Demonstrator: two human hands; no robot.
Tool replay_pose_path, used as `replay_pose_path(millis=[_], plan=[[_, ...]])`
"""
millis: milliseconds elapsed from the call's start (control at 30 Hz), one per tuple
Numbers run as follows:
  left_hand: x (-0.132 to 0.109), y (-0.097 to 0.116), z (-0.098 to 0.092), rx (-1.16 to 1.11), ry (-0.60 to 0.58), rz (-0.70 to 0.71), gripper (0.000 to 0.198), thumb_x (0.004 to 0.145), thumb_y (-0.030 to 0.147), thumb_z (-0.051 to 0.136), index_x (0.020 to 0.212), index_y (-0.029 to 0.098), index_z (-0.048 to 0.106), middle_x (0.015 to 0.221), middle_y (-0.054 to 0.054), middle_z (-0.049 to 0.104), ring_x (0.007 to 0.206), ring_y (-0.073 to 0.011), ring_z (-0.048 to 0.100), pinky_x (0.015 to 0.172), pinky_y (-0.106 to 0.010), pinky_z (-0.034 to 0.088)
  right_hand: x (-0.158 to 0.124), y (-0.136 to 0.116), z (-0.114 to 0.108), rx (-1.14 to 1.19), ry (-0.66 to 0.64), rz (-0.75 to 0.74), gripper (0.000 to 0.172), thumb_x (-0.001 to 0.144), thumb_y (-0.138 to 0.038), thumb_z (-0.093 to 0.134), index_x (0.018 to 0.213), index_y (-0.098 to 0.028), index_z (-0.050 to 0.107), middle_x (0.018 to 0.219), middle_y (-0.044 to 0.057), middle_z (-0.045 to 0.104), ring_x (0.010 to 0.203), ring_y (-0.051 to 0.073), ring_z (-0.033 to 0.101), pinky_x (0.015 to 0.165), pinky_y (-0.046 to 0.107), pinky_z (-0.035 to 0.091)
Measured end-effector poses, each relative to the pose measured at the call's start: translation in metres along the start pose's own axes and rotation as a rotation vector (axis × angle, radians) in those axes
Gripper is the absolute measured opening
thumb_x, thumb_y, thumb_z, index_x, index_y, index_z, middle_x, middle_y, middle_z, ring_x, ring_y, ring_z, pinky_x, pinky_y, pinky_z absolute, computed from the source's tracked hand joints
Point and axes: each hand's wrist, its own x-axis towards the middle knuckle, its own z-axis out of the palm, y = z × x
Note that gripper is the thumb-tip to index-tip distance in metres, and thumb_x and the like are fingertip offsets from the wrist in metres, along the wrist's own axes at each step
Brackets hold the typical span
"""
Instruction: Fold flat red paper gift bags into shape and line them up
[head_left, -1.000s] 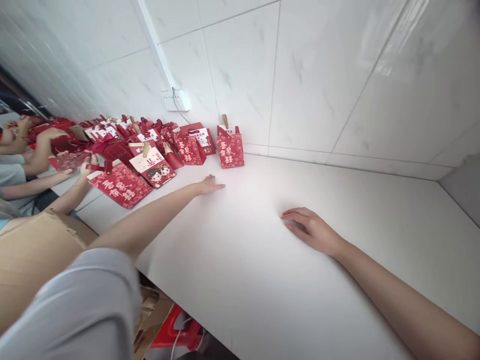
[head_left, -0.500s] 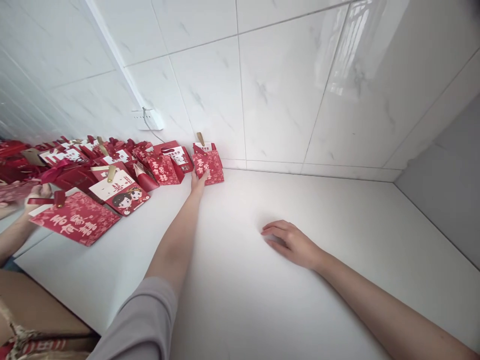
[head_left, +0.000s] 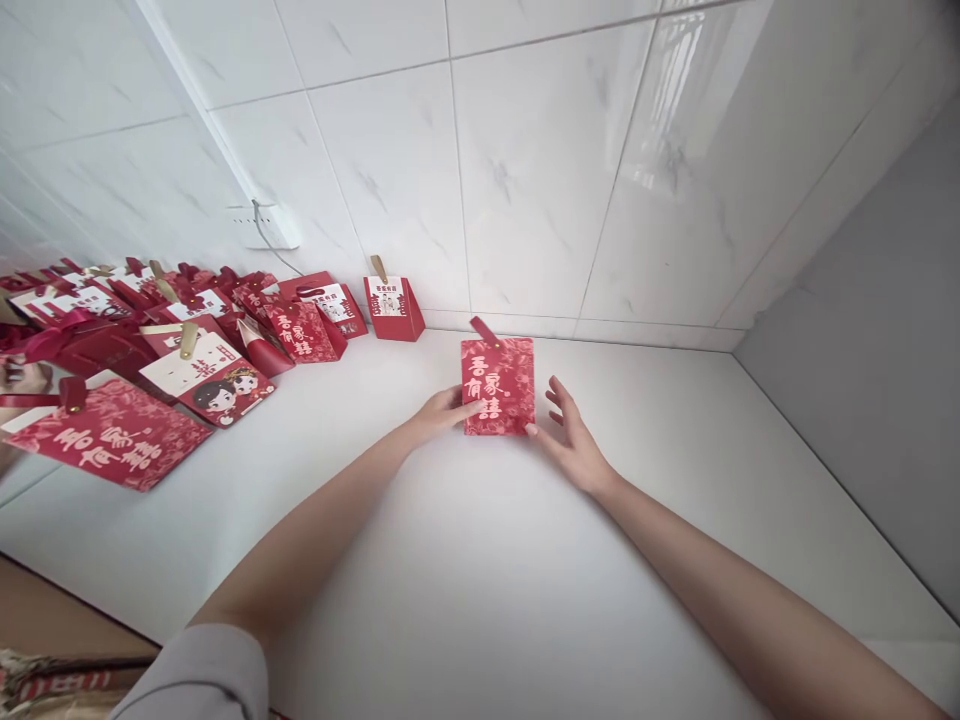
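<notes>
A red floral gift box (head_left: 510, 385) with pale characters and a dark red ribbon loop stands on the white table. My left hand (head_left: 444, 410) grips its left side, thumb over the front and the other fingers hidden behind. At its lower right corner is my right hand (head_left: 574, 440), fingers spread, the thumb tip at the box edge and nothing held. Behind, by the wall, sits a red box with a white label and gold loop (head_left: 394, 308).
Many red gift boxes (head_left: 304, 332) crowd the left side of the white table (head_left: 480, 600) along the tiled wall. Another person's hand (head_left: 26, 377) is at the far left. A wall socket (head_left: 277, 228) with a cable is above the boxes.
My left hand has brought the floral box from near the wall towards the table's middle, uncovering the labelled box behind. My right hand has moved up beside it. The view has shifted slightly right.
</notes>
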Motion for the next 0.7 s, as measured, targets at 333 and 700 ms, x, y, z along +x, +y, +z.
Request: replay_pose_path(millis=[333,700], plan=[[-0.026,-0.001,0.052,0.037,0.255,0.103,0.06,0.096,0.066,0.04,0.136,0.024,0.058,0.135,-0.005,0.066,0.129,-0.0267,0.058,0.11,-0.035,0.046,0.005,-0.006,-0.009,0.186,-0.17,0.114,0.085,0.091,-0.06,0.061,0.159,-0.031,0.019,0.144,0.008,0.06,0.126,0.027,0.062,0.113,0.049,0.046],[-0.021,0.002,0.053,0.019,0.21,0.078,0.058,0.096,0.066,0.042,0.132,0.023,0.058,0.137,-0.007,0.063,0.126,-0.0279,0.059,0.104,-0.037,0.049,0.005,-0.004,-0.013,0.141,-0.169,0.131,0.07,0.089,-0.058,0.064,0.147,-0.027,0.038,0.139,0.008,0.063,0.13,0.029,0.06,0.113,0.051,0.046]])
